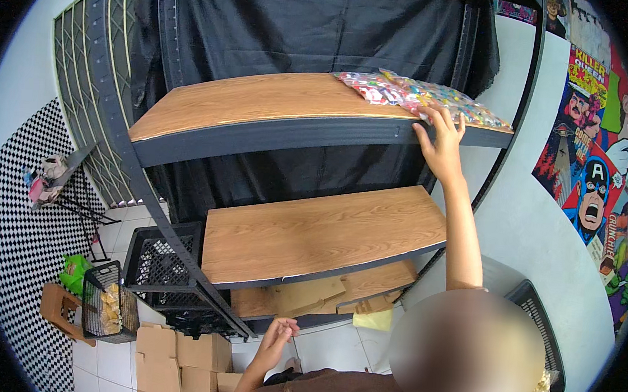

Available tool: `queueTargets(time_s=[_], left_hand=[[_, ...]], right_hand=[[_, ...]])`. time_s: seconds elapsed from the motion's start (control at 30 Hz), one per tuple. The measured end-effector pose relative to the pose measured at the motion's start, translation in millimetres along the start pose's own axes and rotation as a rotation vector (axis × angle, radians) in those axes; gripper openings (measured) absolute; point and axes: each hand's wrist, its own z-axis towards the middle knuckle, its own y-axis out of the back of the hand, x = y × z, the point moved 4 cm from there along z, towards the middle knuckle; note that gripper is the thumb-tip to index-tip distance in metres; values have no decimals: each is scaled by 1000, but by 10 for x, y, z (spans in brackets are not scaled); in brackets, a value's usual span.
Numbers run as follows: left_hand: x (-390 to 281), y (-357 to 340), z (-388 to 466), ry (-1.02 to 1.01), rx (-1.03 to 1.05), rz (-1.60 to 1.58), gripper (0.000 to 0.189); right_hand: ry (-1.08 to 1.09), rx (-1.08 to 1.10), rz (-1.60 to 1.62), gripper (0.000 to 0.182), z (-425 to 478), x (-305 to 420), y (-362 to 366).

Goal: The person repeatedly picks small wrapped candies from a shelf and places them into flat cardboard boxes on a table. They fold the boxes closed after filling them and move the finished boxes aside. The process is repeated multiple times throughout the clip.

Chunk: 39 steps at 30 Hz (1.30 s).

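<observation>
My right hand (442, 142) is raised to the front edge of the upper wood-topped shelf (255, 95), its fingertips at the near side of clear plastic bags of small colourful items (444, 99). Whether the fingers grip the plastic cannot be told. The bags lie flat at the shelf's right end, partly overlapping. My left hand (279, 337) hangs low in front of the bottom shelf, fingers loosely curled, with nothing visible in it. Between the two levels is a middle wooden shelf (322, 234).
Flattened cardboard (308, 298) lies on the bottom shelf. Cardboard boxes (202, 351), a black plastic crate (162, 257), a black basket (108, 302) and a brown stool (59, 310) stand at left. A black metal upright (119, 114) rises left; another black basket (533, 306) is at right.
</observation>
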Motion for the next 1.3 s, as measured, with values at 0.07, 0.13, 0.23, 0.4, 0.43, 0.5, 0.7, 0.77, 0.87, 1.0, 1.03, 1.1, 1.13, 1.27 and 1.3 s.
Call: queueTargets(time_s=[0.07, 0.13, 0.23, 0.4, 0.43, 0.5, 0.7, 0.77, 0.87, 1.0, 1.03, 1.1, 1.13, 1.27, 1.3], left_hand=[[-8, -40, 185, 9, 71, -99, 29], [-159, -55, 351, -25, 117, -196, 33], [-554, -185, 594, -109, 157, -464, 40], [-555, -340, 936, 24, 131, -901, 43], [-562, -312, 971, 52, 81, -858, 42], [-255, -159, 985, 84, 16, -884, 38], [-159, -31, 949, 217, -55, -1145, 33], [-134, -91, 982, 239, 13, -1193, 35], [-146, -33, 964, 234, -9, -1172, 38], [-172, 20, 980, 217, -34, -1111, 40], [-193, 18, 993, 219, -32, -1100, 40], [-266, -4, 1048, 230, -24, -1077, 40], [-308, -26, 1083, 219, 20, -1076, 39], [-457, -101, 1222, 184, 132, -1074, 35], [-485, -127, 1250, 181, 147, -1075, 35]], right_hand=[[93, -207, 32, 26, -98, 28, 100], [225, -373, 87, 27, -313, 256, 142], [453, -252, 244, 26, -851, 1055, -32], [644, 459, 587, 29, -1536, 1707, -225], [612, 509, 698, 31, -1489, 1716, -215], [560, 567, 655, 36, -1197, 1639, -146], [139, 62, 207, 37, 505, 630, -93], [-18, 245, 107, 46, 806, 202, -255], [-170, 642, 12, 62, 838, -14, -630], [-209, 917, -35, 73, 771, 103, -812], [-212, 944, -15, 75, 761, 174, -806], [-140, 959, 78, 67, 759, 345, -751], [-106, 942, 130, 65, 753, 409, -729], [51, 741, 130, 55, 629, 683, -636], [112, 664, 97, 53, 581, 708, -640]])
